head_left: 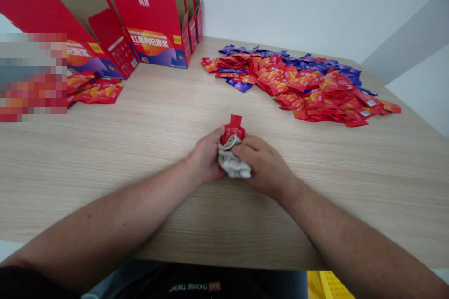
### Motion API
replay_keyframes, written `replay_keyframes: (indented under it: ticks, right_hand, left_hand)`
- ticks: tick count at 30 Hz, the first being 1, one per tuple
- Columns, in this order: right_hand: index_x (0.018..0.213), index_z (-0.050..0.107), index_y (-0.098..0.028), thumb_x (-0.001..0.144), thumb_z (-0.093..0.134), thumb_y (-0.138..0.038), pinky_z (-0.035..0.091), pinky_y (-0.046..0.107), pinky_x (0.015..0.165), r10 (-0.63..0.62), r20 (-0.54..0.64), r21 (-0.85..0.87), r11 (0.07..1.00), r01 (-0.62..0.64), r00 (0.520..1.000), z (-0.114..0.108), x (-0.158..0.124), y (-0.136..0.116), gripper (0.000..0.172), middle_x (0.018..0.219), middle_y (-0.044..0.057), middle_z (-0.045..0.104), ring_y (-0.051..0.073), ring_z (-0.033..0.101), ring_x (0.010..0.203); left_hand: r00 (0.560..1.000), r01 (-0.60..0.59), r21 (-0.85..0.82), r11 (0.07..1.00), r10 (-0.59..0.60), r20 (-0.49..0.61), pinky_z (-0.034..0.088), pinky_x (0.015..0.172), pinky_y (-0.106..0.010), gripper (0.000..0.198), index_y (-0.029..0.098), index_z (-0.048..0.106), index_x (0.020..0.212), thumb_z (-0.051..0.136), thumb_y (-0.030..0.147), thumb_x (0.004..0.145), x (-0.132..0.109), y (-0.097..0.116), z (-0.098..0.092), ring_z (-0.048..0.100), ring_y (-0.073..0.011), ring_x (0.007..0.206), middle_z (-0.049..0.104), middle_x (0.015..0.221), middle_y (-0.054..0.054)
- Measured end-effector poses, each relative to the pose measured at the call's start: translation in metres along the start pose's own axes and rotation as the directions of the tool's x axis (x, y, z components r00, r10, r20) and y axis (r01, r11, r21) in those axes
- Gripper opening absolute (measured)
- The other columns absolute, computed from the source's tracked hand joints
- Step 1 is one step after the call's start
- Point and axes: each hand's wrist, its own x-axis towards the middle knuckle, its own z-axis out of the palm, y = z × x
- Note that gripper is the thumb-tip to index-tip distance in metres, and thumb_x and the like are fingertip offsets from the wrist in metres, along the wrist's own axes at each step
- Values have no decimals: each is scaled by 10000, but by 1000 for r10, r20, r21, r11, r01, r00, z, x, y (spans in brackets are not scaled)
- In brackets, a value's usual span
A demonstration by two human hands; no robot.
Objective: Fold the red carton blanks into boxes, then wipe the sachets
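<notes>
The table (157,126) is pale beige with fine, streaky wood grain. Toward its far left corner, the boxes (150,4) are red outside and plain brown inside, their lower fronts orange above blue-purple waves, with white lettering. By the left edge, the small pile (105,92) is red with orange patches. Toward the far edge, the heap's red packets (315,99) carry orange patches, and its blue packets (345,72) verge on violet. Toward the near edge, the single packet (235,122) is red with fine pale print; the cloth (234,168) is light grey. The basket (336,285) is yellow, patterned with holes.
</notes>
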Motion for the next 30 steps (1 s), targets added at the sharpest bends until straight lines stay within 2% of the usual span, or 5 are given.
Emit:
replay_keyframes:
  ticks: [10,14,19,24,30]
  right_hand:
    - [1075,697,-216,936,619,-208,534,376,854,44,-101,-27,999,-47,994,-9,0,6,160,1007,95,691,250,631,955]
    - [1065,686,-212,930,640,-223,545,372,811,185,-311,-29,979,-204,932,-11,0,6,143,966,91,683,252,633,944]
    - [1086,690,-237,929,639,-221,545,390,878,86,-200,0,996,-88,976,-13,-1,7,166,1039,89,705,251,638,1000]
    - [984,688,-232,924,647,-318,548,435,828,360,-397,5,921,-390,844,-19,-2,52,113,948,84,718,284,655,945]
    - [1011,681,-246,947,630,-420,540,489,867,392,-438,85,914,-397,809,-27,-4,56,192,990,77,722,308,674,984]
  left_hand:
    - [1000,7,58,998,-6,-15,557,636,-280,413,142,702,841,400,312,1067,-4,-13,6,668,-173,635,705,748,-81]
    - [1000,-17,131,991,16,12,589,636,-326,338,160,719,1011,434,336,1059,-5,-16,2,697,-200,702,745,886,-97]
    - [999,-10,183,983,2,43,556,585,-271,306,141,689,904,447,281,1030,-7,-15,2,701,-191,698,750,908,-125]
    - [990,108,202,974,-124,69,497,487,-261,403,145,702,1168,446,410,1005,-11,-3,-1,690,-191,648,749,1059,-168]
    - [998,1,138,990,8,-67,506,532,-229,259,140,726,1049,620,127,813,-8,4,0,632,-123,572,727,836,-65]
